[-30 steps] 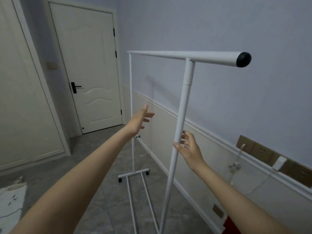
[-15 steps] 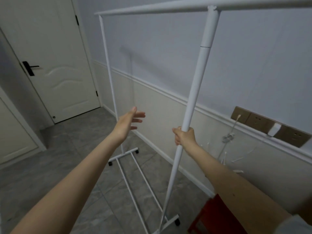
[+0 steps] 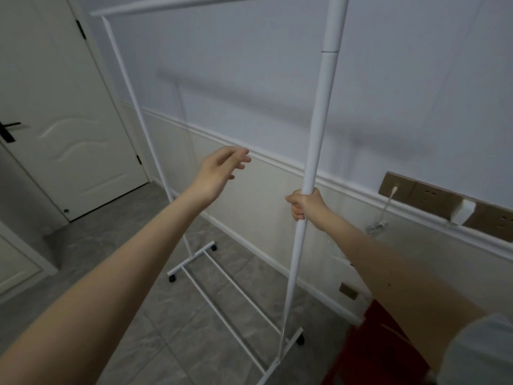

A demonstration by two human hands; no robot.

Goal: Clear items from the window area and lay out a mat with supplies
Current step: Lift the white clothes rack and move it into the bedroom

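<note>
While the right hand (image 3: 305, 204) grips the near upright of the white clothes rack (image 3: 319, 129), fingers curled round the pole, the left hand (image 3: 219, 170) hangs in the air between the two uprights, fingers spread and relaxed, touching nothing. The rack stands on the grey tiled floor (image 3: 116, 273), just beside the wall (image 3: 277, 79), its top bar running along the upper edge of the view. Its base carries two low rails and small black casters (image 3: 172, 278) at the corners. No containers are in view, and nothing hangs on the rack. A closed white door (image 3: 61, 129) stands at the far left end of the wall. On the right, a brown socket strip (image 3: 427, 194) is mounted on the wall with a white cable (image 3: 387, 207) plugged in. A red object (image 3: 369, 354), partly hidden by the right forearm, sits on the floor at the near right corner; what it is cannot be told.
</note>
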